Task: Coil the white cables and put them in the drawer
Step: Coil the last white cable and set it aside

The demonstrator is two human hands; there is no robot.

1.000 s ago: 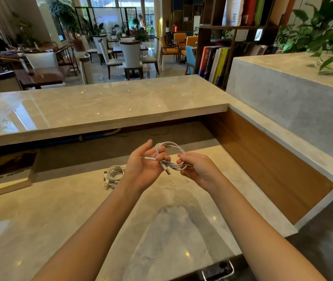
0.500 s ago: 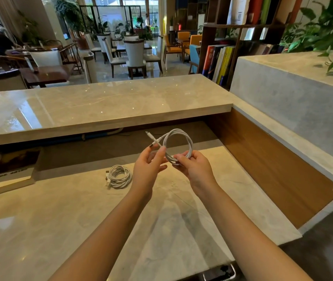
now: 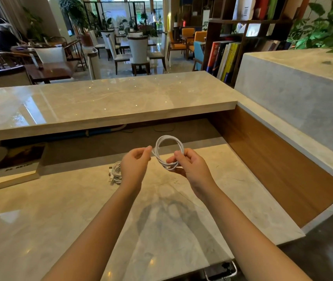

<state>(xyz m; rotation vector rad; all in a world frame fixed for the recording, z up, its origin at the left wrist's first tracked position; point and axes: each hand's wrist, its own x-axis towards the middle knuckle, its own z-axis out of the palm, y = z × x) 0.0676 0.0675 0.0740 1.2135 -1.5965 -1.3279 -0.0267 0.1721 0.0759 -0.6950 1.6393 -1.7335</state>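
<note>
A white cable [image 3: 168, 151] is wound into a round coil and held in the air above the marble desk [image 3: 60, 220]. My right hand [image 3: 188, 166] pinches the coil at its lower right side. My left hand [image 3: 135, 165] grips the cable's loose end just left of the coil, and the plug is hidden in its fingers. A second white cable [image 3: 115, 173] lies coiled on the desk, partly hidden behind my left wrist. A metal drawer handle [image 3: 221, 271] shows below the desk's front edge; the drawer itself is out of sight.
A raised marble counter [image 3: 100, 102] runs across the back, with a dark gap under it. A wood-lined wall [image 3: 279, 165] closes the right side. A flat box [image 3: 17, 169] sits at the far left of the desk.
The coil went from a loose bundle to a neat upright ring. The free end that stuck up half a second ago is now inside my left hand's fingers.
</note>
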